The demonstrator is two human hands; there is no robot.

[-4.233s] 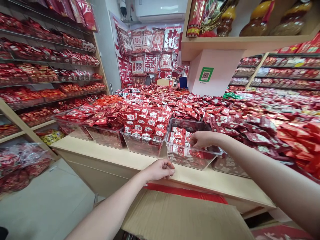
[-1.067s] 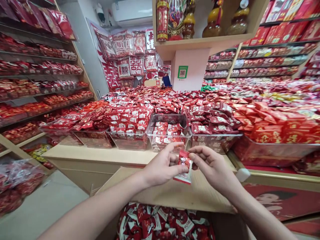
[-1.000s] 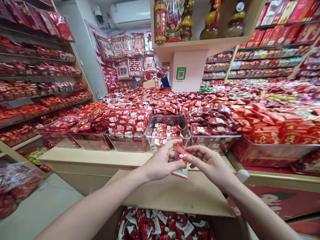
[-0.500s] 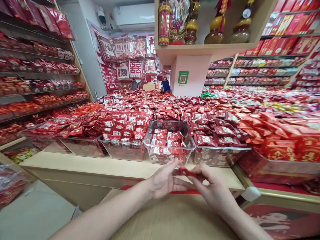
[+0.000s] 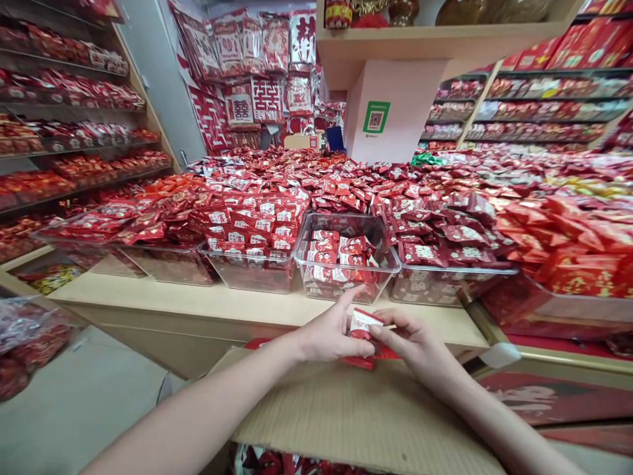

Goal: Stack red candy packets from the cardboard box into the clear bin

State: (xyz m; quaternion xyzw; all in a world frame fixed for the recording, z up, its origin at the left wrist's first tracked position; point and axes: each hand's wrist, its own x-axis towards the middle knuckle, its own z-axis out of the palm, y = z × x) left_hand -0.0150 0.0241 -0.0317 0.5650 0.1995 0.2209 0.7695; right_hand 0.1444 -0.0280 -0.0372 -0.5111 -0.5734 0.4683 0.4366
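A small red-and-white packet is held between my two hands, just in front of the partly filled clear bin. My left hand grips it at the left, with thumb bent and index finger pointing up past it. My right hand pinches its right side between thumb and fingers. Another red piece shows below my left thumb; whether it is a second packet I cannot tell. Similar red-and-white packets lie in rows inside the bin, lower than the heaps in the neighbouring bins.
Heaped bins of red packets and maroon packets flank the partly filled bin on a pale wooden ledge. Below my hands is a cardboard flap, with more wrapped packets under its edge. A shelf box overhangs the display.
The view has tilted downward, bringing packets beneath the cardboard into sight. My fingers have turned the packet so its white printed face shows, and my left thumb has come down.
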